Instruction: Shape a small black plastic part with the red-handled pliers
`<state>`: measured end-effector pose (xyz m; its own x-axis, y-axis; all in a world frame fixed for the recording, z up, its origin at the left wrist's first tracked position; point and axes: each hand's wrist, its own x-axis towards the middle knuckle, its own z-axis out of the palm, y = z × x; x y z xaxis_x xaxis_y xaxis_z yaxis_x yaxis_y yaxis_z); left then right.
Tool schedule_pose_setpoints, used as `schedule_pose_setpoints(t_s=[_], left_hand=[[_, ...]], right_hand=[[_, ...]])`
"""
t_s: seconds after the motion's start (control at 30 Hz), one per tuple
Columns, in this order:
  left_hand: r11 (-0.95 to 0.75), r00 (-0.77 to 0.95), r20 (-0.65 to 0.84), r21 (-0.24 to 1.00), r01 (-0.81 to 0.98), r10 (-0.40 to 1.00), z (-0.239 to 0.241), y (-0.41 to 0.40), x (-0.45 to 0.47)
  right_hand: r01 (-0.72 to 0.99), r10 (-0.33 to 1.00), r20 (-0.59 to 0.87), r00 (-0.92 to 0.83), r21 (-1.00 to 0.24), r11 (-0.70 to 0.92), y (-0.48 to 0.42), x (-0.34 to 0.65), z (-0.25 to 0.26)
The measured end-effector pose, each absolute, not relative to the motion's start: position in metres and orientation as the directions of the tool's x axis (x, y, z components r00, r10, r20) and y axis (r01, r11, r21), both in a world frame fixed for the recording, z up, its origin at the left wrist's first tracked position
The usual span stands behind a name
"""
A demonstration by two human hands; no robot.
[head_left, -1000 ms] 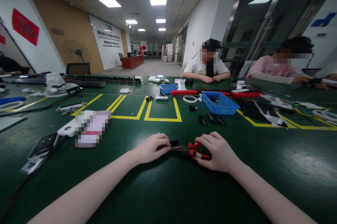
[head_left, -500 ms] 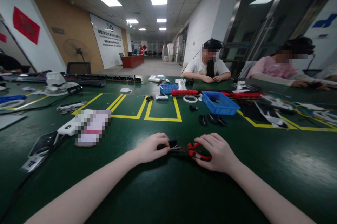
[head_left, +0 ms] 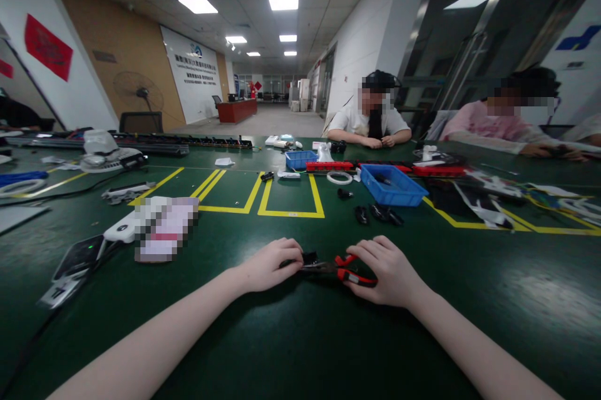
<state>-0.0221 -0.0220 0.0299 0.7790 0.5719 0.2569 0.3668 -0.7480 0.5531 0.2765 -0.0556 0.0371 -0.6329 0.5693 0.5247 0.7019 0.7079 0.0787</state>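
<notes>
In the head view, my right hand is closed round the red-and-black handles of a pair of pliers. The handles stand somewhat apart, and the jaws point left, up against a small black part. My left hand pinches that black part between thumb and fingers. Most of the part is hidden behind the fingers, so its exact kind does not show. Whether the jaws grip it or only touch it I cannot tell. Both hands are just above the green table.
Beyond my hands lie several black parts beside a blue tray. A smaller blue tray, red strips and a white coil are farther back. At left are a phone and a white device. Two people sit across.
Almost nothing differs. My left fingers have shifted very slightly on the black part, while the pliers and my right hand stay in place.
</notes>
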Motion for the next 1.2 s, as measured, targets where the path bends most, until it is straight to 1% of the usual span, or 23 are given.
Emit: schedule_pose_setpoints(t_s=[0.13,0.3,0.6,0.83,0.97,1.2], left_hand=[[-0.741,0.770,0.269,0.569,0.358,0.579,0.0286,-0.0221,-0.0214],[-0.729,0.764,0.268,0.584,0.356,0.587,0.0281,-0.0221,-0.0225],[-0.721,0.759,0.261,0.590,0.363,0.596,0.0301,-0.0229,-0.0223],[-0.737,0.763,0.276,0.575,0.356,0.584,0.0278,-0.0221,-0.0210],[-0.738,0.766,0.274,0.574,0.355,0.582,0.0284,-0.0219,-0.0213],[-0.767,0.796,0.234,0.512,0.387,0.558,0.0300,-0.0215,-0.0278]], right_hand=[[0.695,0.550,0.533,-0.643,0.105,0.711,-0.0547,0.2787,0.0367],[0.675,0.487,0.574,-0.658,0.163,0.720,-0.0547,0.2844,0.0394],[0.678,0.479,0.584,-0.656,0.175,0.714,-0.0550,0.2839,0.0372],[0.691,0.519,0.566,-0.641,0.131,0.711,-0.0568,0.2813,0.0381],[0.694,0.527,0.557,-0.642,0.130,0.708,-0.0577,0.2807,0.0390],[0.685,0.496,0.572,-0.653,0.168,0.709,-0.0564,0.2807,0.0388]])
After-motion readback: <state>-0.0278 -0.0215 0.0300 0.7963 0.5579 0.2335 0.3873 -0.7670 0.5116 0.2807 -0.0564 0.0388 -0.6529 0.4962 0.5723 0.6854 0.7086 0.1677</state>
